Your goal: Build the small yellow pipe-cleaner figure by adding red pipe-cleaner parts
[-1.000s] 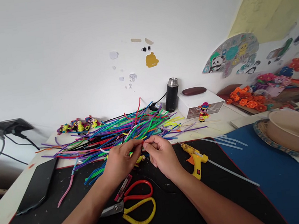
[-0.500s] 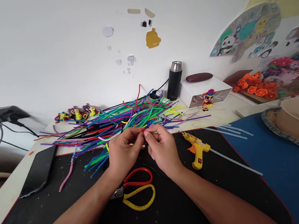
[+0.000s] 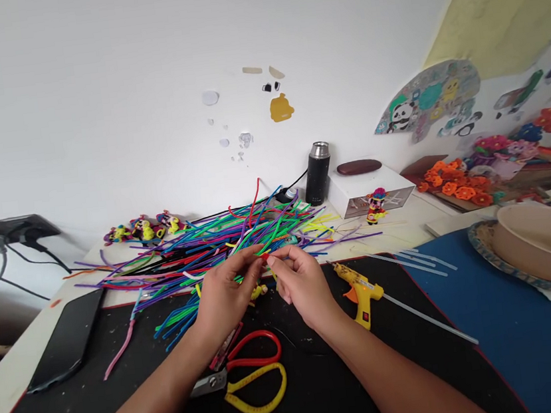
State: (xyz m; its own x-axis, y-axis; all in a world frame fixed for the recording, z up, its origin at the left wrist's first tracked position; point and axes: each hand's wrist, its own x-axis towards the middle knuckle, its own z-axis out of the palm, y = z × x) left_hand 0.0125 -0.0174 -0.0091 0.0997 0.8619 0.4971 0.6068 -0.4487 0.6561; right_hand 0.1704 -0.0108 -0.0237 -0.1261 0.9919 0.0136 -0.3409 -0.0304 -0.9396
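My left hand (image 3: 225,289) and my right hand (image 3: 302,283) meet fingertip to fingertip over the black mat. Both are closed in a pinch on a small red piece (image 3: 264,259), mostly covered by the fingers. Just beyond them lies a heap of colourful pipe cleaners (image 3: 200,246). A small yellow item (image 3: 258,291) shows on the mat between my hands. Nearer me rest scissors (image 3: 260,389) with one red and one yellow handle. To the right of my right hand is a yellow glue gun (image 3: 361,293) with a clear stick in its back.
A phone (image 3: 68,339) lies at the left. Small figures (image 3: 142,229) sit by the wall; another figure (image 3: 376,206) stands before a white box (image 3: 368,188). Behind are a black flask (image 3: 318,174) and, at right, a bowl (image 3: 549,246) and glue sticks (image 3: 425,258).
The camera view has tilted, so wall and back items sit lower in the picture. More of the scissors and the small yellow item now show. My hands still pinch the red piece.
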